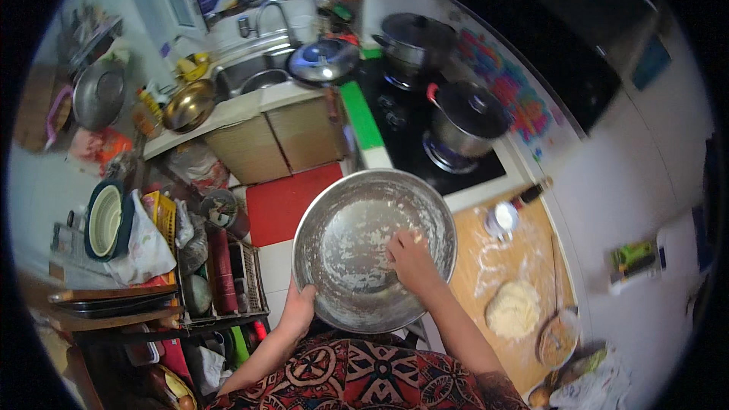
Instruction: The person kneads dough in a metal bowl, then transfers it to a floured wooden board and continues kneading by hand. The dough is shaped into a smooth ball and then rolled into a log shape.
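A large metal mixing bowl [364, 296], its inside smeared with flour and bits of dough, is held in front of my body. My left hand [302, 307] grips its lower left rim, thumb on the edge. Inside it, my right hand [409, 253] has curled fingers against the right part of the wall, by a small pale bit that looks like dough; whether the fingers pinch it I cannot tell. To the right, a lump of dough [514, 310] lies on a floured wooden board [467, 239]. A cup with white contents [502, 219] stands farther back on the board.
Two lidded pots [470, 117] [416, 45] stand on the black cooktop [387, 119]. A bowl of food [558, 339] is beside the dough. Ahead are a sink [242, 74] and a golden bowl [189, 107]. Crowded shelves [222, 319] stand left, a red mat [290, 202] on the floor.
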`<move>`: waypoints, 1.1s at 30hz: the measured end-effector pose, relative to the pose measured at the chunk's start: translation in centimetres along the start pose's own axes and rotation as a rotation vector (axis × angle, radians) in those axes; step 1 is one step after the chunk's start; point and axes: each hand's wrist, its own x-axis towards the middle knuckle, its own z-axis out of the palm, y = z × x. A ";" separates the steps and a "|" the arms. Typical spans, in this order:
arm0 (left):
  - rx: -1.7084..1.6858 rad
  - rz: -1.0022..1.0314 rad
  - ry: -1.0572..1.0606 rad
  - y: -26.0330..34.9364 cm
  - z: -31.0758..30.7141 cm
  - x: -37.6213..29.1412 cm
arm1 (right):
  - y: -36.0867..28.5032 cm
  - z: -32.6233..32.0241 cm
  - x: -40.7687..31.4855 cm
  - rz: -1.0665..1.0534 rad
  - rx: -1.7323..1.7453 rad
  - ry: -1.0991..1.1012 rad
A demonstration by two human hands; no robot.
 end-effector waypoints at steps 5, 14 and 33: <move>-0.018 0.078 0.150 2.4 -7.0 4.5 | -2.7 1.8 10.0 -0.039 0.131 -0.344; -0.024 0.117 0.352 8.0 -16.9 12.7 | -9.9 4.5 28.8 -0.234 0.364 -0.107; -0.306 0.162 0.662 16.7 -20.6 32.0 | -13.1 7.2 47.6 -0.436 0.409 -0.350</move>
